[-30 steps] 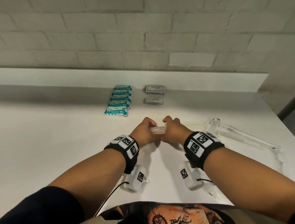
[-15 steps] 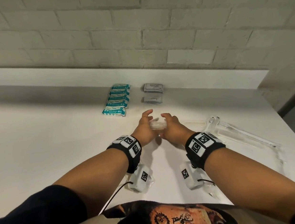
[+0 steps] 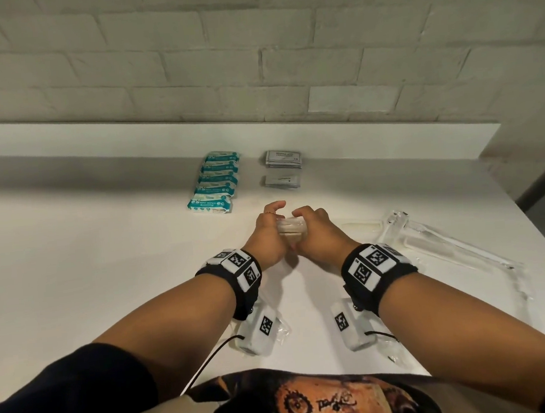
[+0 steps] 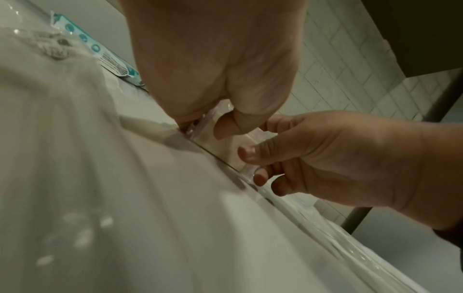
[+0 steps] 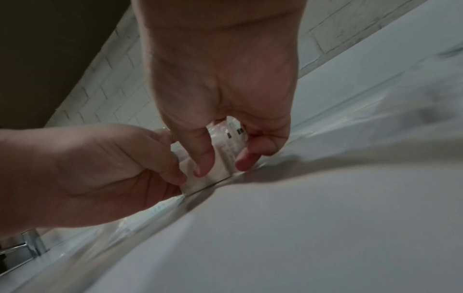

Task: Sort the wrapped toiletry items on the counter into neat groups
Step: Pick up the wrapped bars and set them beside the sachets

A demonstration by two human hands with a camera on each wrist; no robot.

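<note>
A small stack of clear-wrapped flat packets [image 3: 292, 229] stands on its edge on the white counter [image 3: 106, 268], in the middle. My left hand [image 3: 270, 221] grips its left end and my right hand [image 3: 309, 219] its right end, fingers curled round it. In the left wrist view my left thumb presses the stack [image 4: 225, 146] and the right hand [image 4: 325, 158] pinches it from the side. The right wrist view shows the stack [image 5: 225, 146] touching the counter between both hands. A row of teal packets [image 3: 217, 181] and two piles of grey sachets [image 3: 283, 158] lie beyond.
Long clear-wrapped items [image 3: 430, 242] lie on the counter to the right of my right hand, near the counter's right edge. A raised ledge [image 3: 356, 134] and a brick wall close off the back. Bare white counter stretches to the left.
Both hands have shifted the stack slightly away from my body, toward the grey sachets. My left forefinger has lifted above the stack. The grip stays the same.
</note>
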